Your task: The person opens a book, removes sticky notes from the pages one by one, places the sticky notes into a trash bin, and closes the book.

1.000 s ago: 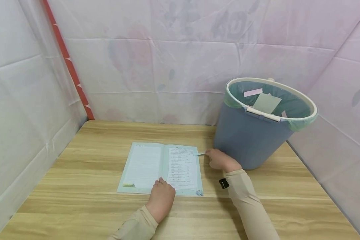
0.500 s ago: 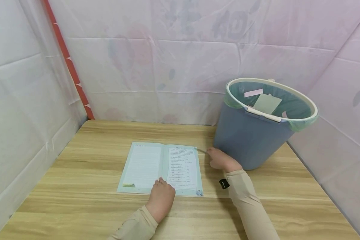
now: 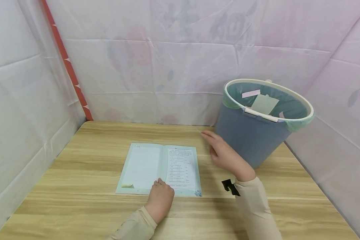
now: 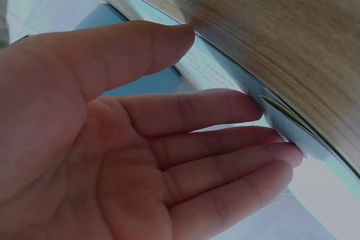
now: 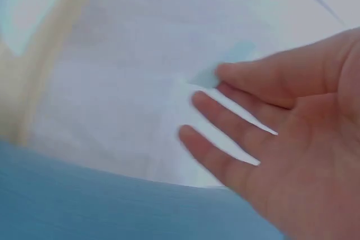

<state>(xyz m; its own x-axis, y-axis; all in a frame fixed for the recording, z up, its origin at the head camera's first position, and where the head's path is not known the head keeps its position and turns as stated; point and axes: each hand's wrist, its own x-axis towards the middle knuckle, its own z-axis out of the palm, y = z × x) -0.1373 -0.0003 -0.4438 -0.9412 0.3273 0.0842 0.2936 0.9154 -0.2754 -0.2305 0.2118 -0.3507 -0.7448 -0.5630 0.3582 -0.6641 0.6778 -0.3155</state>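
Note:
An open booklet (image 3: 180,192) with light blue borders and printed text lies flat on the wooden table. My left hand (image 3: 161,200) rests at its lower edge near the fold; in the left wrist view, straight fingertips (image 4: 289,153) touch the pages, the thumb apart from them. My right hand (image 3: 226,155) is raised beyond the booklet's upper right corner, in front of the bin. Between its thumb and index finger it pinches a small pale blue paper strip (image 5: 203,77), blurred in the right wrist view. The other fingers stretch out loosely.
A blue-grey bin (image 3: 246,133) with a cream rim and green liner stands at the table's back right. Inside it lie a pale green paper square (image 3: 264,104) and pink paper strips (image 3: 251,93). Pale cloth (image 3: 120,73) hangs behind the table (image 3: 78,186) and at both sides.
The pale blue strip, earlier over the booklet's right page edge, has come away in my right hand, which has lifted up and toward the back. My left hand has stayed on the booklet.

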